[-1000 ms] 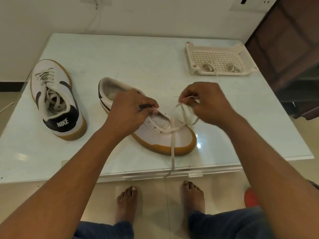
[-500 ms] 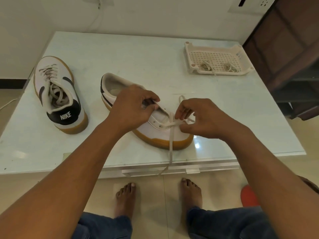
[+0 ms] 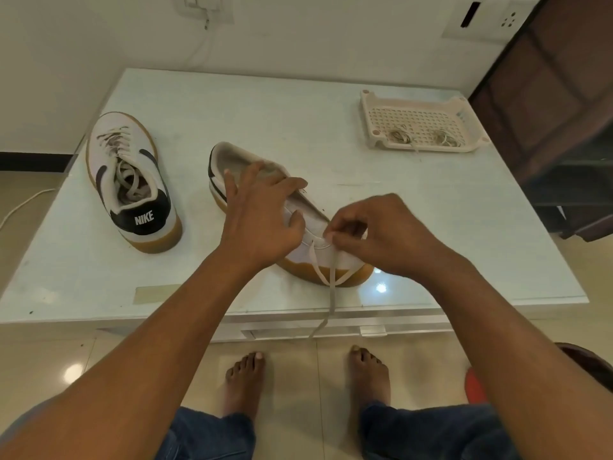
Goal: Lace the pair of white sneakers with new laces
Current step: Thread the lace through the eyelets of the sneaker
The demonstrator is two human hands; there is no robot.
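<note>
A white sneaker [image 3: 232, 161] with a gum sole lies on the pale table [image 3: 265, 104], toe toward me. My left hand [image 3: 262, 220] rests over its middle with fingers spread and relaxed, holding nothing. My right hand [image 3: 374, 234] pinches the new white lace [image 3: 330, 287] at the eyelets near the toe; the lace's ends trail over the toe and hang past the table's front edge. The second white sneaker [image 3: 132, 180], with a black heel and a grey lace threaded in it, stands to the left.
A cream perforated tray [image 3: 421, 104] at the back right holds two coiled laces. A dark wooden cabinet stands right of the table. A white cord lies on the floor at the left. My bare feet stand below the table's front edge.
My right hand came down from above the shoe to the eyelets near the toe, drawing the lace loop tight. My left hand let go of the shoe's upper and spread its fingers.
</note>
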